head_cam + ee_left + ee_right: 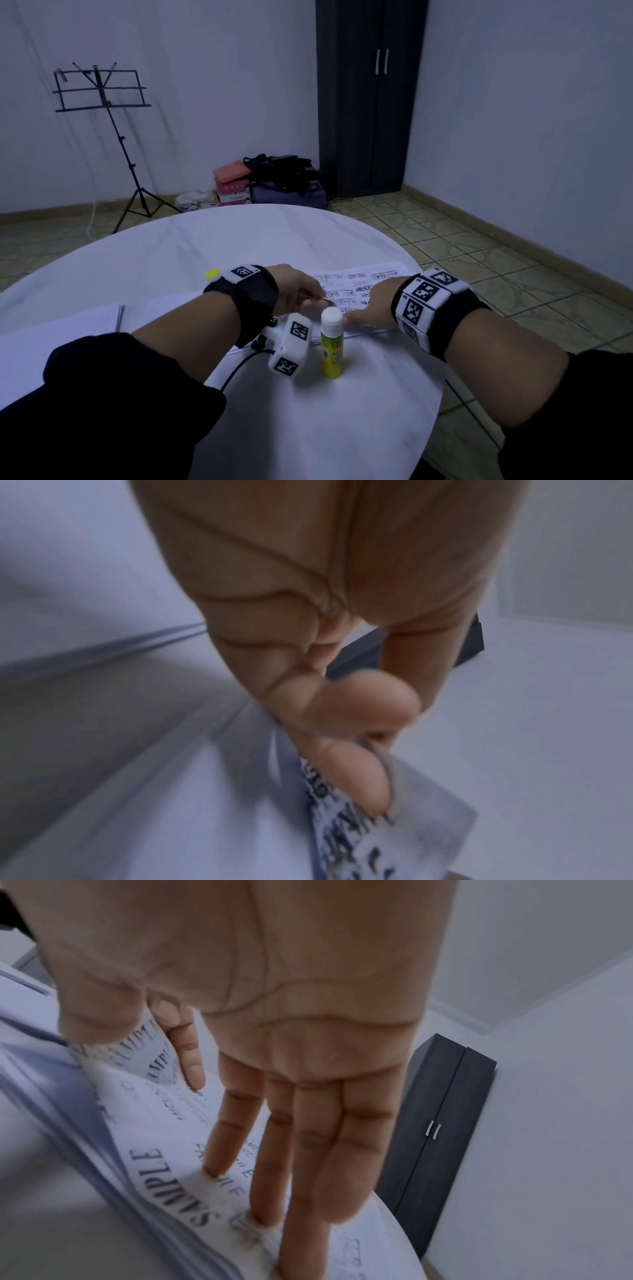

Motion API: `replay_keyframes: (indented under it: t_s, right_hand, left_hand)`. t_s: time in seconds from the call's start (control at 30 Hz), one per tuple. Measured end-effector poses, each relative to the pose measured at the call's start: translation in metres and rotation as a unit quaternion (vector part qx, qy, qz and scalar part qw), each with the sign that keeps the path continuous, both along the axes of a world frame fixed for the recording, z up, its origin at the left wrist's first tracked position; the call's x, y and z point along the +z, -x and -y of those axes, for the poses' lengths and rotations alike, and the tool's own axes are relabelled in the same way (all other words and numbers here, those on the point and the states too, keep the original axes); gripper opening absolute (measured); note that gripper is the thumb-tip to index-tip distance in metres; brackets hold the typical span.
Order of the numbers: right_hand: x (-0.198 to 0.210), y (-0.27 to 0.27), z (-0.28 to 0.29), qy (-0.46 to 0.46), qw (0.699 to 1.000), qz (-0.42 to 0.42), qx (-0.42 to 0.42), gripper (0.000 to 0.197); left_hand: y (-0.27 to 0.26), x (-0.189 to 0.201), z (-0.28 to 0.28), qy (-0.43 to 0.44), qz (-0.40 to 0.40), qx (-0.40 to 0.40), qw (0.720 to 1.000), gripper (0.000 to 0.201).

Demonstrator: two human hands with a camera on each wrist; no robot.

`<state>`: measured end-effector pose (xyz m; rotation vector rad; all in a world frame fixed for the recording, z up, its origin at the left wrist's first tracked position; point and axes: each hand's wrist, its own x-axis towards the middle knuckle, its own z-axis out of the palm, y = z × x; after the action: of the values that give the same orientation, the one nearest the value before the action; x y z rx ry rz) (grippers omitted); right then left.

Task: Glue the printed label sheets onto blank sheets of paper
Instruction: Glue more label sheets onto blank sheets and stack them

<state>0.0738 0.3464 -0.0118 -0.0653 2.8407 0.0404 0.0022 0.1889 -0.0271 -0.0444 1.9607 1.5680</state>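
Note:
A stack of printed label sheets (363,282) lies on the round white table (205,246), right of centre. My left hand (308,294) reaches onto its near left corner. In the left wrist view, thumb and forefinger (346,772) pinch a corner of the top printed sheet (394,840), which curls up. My right hand (371,303) lies flat on the stack (164,1172), straight fingers (308,1150) pressing down. A yellow-green glue stick (331,344) with a white cap stands upright just in front of both hands. Blank sheets (58,329) lie at the left.
A second yellow cap (213,273) shows behind my left wrist. The table edge (424,428) curves close on the right. On the floor beyond stand a music stand (102,89), a pile of bags and boxes (274,178) and a dark wardrobe (370,96).

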Motion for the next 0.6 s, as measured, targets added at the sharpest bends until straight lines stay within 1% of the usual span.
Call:
replay_keyframes:
  t_s: [0.03, 0.07, 0.13, 0.2, 0.23, 0.33, 0.43, 0.47, 0.5, 0.53, 0.6]
  right_hand:
    - [-0.010, 0.011, -0.004, 0.004, 1.000, -0.007, 0.010, 0.089]
    - [-0.016, 0.018, -0.006, 0.011, 1.000, -0.008, 0.016, 0.091]
    - [-0.014, 0.016, -0.005, 0.024, 1.000, -0.010, 0.017, 0.077]
    - [-0.014, 0.014, -0.007, 0.002, 1.000, -0.028, 0.012, 0.060]
    - [-0.012, 0.010, -0.005, -0.023, 0.999, -0.041, 0.013, 0.054]
    - [-0.020, 0.006, 0.001, -0.096, 0.990, -0.078, 0.066, 0.047]
    - [-0.022, 0.003, 0.004, -0.167, 0.975, -0.081, 0.122, 0.033]
    - [-0.024, 0.004, 0.003, -0.171, 0.972, -0.089, 0.135, 0.032]
    - [-0.023, 0.003, 0.003, -0.161, 0.975, -0.090, 0.123, 0.031]
    - [-0.026, 0.005, 0.002, -0.157, 0.974, -0.101, 0.130, 0.030]
    - [-0.026, 0.008, 0.001, -0.131, 0.981, -0.100, 0.104, 0.033]
  left_hand:
    - [0.000, 0.000, 0.000, 0.003, -0.002, 0.003, 1.000, 0.014]
    - [0.000, 0.001, -0.001, 0.006, -0.002, 0.007, 1.000, 0.015]
    - [0.000, 0.002, -0.001, 0.010, -0.003, 0.012, 1.000, 0.017]
    - [0.000, 0.002, -0.001, 0.020, -0.004, 0.013, 1.000, 0.018]
    - [0.002, 0.002, -0.001, 0.026, -0.005, 0.014, 1.000, 0.018]
    - [0.003, 0.001, 0.000, 0.037, -0.007, 0.016, 0.999, 0.015]
    - [0.001, -0.001, -0.002, 0.028, -0.012, 0.015, 0.999, 0.012]
    - [-0.001, -0.001, -0.003, 0.021, -0.012, 0.015, 1.000, 0.011]
    - [-0.002, -0.002, -0.004, 0.011, -0.008, 0.015, 1.000, 0.008]
    - [-0.002, -0.004, -0.005, 0.000, -0.002, 0.013, 1.000, 0.006]
    - [0.000, -0.006, -0.008, -0.011, 0.010, 0.010, 1.000, 0.005]
